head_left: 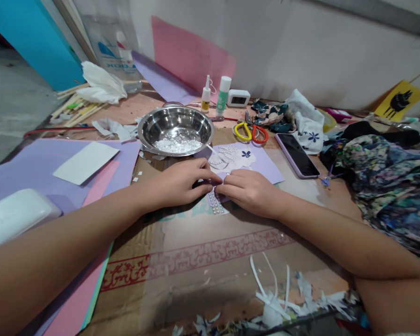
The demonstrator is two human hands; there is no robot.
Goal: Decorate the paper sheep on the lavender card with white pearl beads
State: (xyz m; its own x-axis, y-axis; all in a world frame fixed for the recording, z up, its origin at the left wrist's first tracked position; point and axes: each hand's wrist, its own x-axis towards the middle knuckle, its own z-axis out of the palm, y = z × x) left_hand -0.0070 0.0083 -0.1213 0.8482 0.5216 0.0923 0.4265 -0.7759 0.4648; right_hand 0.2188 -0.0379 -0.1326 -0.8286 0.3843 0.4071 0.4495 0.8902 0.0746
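Observation:
My left hand (185,182) and my right hand (254,190) meet at the fingertips over a lilac sheet (268,165). A strip of pearl beads (216,205) sticks out below the fingers, its upper end covered by them. The right thumb and fingers are closed on that strip. Thumb and forefinger of the left hand are bent together beside it; what lies between them is hidden. Just beyond the fingers, a white cut-out (236,162) with a dark blue flower and curved rows of beads rests on the lilac sheet.
A steel bowl (177,128) holding white bits stands behind my left hand. Glue bottle (206,95), glue stick (223,95), scissors (252,133) and phone (297,155) lie farther back. Coloured paper (91,196) fills the left, floral cloth (381,182) the right; scraps (276,303) litter the front edge.

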